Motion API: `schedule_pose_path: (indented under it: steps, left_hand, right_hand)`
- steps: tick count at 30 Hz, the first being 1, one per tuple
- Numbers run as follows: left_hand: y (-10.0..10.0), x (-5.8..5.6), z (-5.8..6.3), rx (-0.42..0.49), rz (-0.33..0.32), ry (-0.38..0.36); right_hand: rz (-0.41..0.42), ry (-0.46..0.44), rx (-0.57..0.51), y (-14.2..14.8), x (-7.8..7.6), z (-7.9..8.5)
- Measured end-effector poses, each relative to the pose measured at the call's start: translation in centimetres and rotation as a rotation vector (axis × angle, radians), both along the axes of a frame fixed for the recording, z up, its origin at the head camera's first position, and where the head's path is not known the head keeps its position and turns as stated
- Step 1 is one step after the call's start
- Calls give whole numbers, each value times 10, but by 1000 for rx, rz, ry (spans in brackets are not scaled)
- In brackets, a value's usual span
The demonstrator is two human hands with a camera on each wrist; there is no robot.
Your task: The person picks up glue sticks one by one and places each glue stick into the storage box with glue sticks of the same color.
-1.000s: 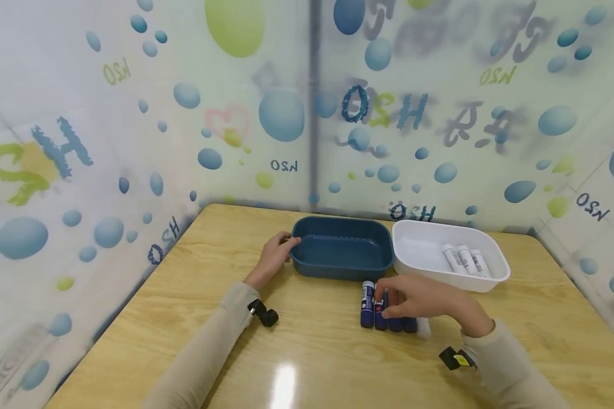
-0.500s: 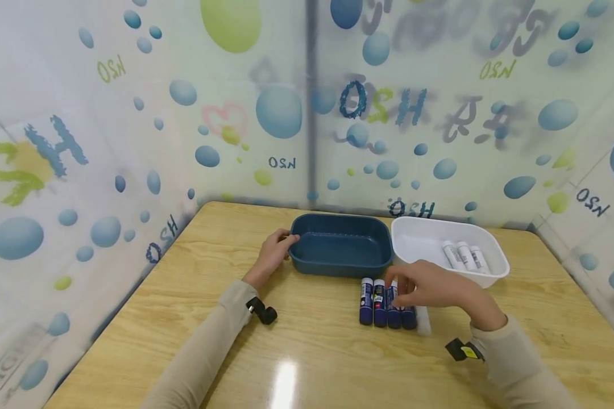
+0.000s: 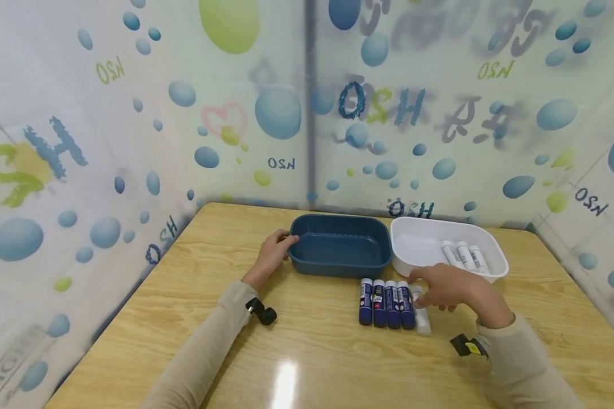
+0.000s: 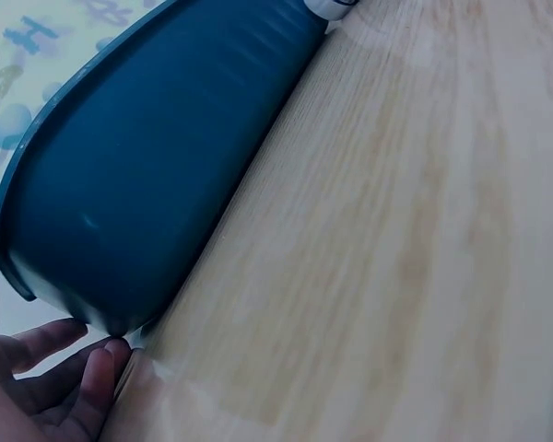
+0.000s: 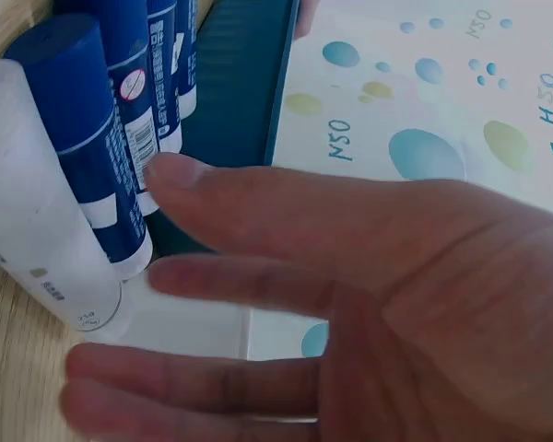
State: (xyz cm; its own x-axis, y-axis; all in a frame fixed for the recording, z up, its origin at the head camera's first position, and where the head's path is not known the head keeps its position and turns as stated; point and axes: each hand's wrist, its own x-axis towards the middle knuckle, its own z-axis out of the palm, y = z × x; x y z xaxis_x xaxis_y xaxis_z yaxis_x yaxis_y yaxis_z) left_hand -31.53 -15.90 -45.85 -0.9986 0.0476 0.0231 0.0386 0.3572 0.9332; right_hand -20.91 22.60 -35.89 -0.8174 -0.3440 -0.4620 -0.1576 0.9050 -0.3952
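Observation:
Several dark blue glue sticks (image 3: 393, 307) with white ends lie side by side on the table. A white glue stick (image 3: 422, 321) lies at the right end of their row. Over its upper part hovers my right hand (image 3: 452, 287), thumb and fingers spread and nothing held; whether a fingertip touches the stick I cannot tell. My left hand (image 3: 273, 257) holds the left end of the dark blue bin (image 3: 337, 269), thumb at the rim and fingers against the outer wall. In the left wrist view the fingers (image 4: 97, 387) reach the lower corner of that bin.
A white bin (image 3: 414, 266) stands against the blue bin's right side, with several white sticks (image 3: 464, 257) lying in it. Both bins are near the table's (image 3: 225, 352) back edge, before a patterned curtain (image 3: 266, 170). The blue bin's inside is bare.
My right hand has moved right along the row, from above the blue sticks to the white one, uncovering the blue sticks. The left hand stays on the blue bin.

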Motion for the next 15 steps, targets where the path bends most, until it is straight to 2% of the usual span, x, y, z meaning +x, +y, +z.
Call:
schedule_pose_path:
  steps: [9,15]
  left_hand:
    - [0,1,1,2,2,-3]
    - [1,2,2,1,-4,8]
  right_hand:
    - [-54,-84,32,5,-7,-9]
    - [-85,-146,-31,8,-7,-14]
